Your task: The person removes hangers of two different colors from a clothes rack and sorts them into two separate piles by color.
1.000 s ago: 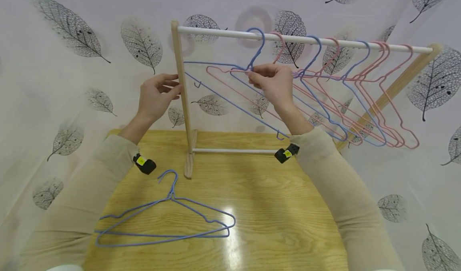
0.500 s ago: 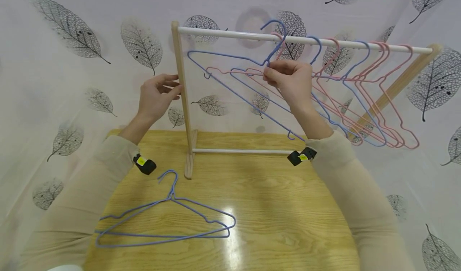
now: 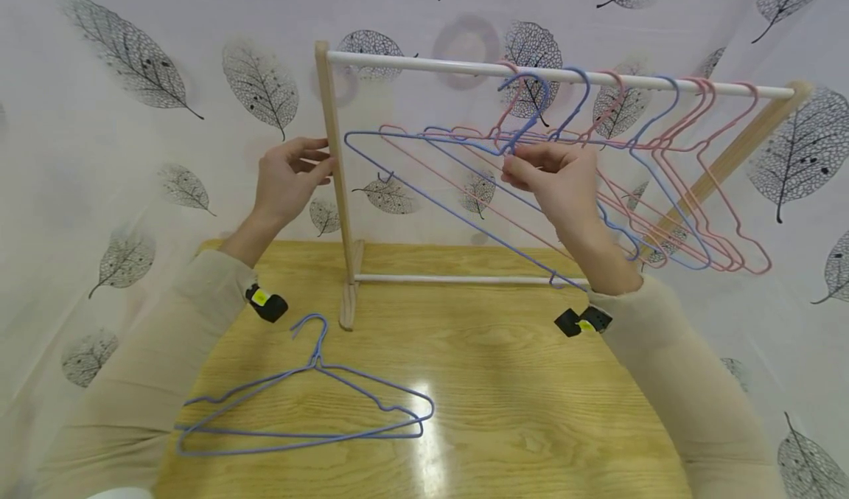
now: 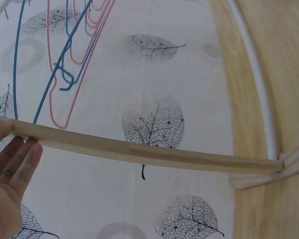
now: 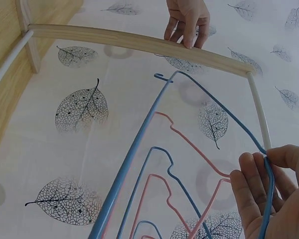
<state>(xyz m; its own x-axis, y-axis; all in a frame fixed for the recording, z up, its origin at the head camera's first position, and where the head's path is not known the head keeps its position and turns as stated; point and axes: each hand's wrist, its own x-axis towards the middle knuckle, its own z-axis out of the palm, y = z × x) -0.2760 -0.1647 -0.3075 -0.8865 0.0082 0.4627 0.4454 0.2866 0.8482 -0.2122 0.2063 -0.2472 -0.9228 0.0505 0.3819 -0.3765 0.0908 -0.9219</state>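
My right hand (image 3: 557, 189) pinches a blue clothes hanger (image 3: 547, 95) at the neck, between thumb and fingers. That hanger's hook is in front of the white rail (image 3: 411, 62), slightly below it and not over it. Its shoulder and lower bar stretch left toward the rack's post. My left hand (image 3: 288, 178) grips the left wooden post (image 3: 330, 108), thumb on one side and fingers on the other in the left wrist view. Several pink hangers (image 3: 756, 101) and blue hangers (image 3: 676, 97) hang along the rail, right of its middle.
Blue hangers (image 3: 317, 357) lie overlapping on the wooden table (image 3: 504, 410) at front left. The rack's lower white bar (image 3: 431, 278) runs near the table's back edge. A leaf-patterned sheet (image 3: 166, 12) covers the wall behind.
The right hand has lifted the blue hanger's hook off the rail, moved it right, and lowered it in front of the rail. The left hand stays at the post.
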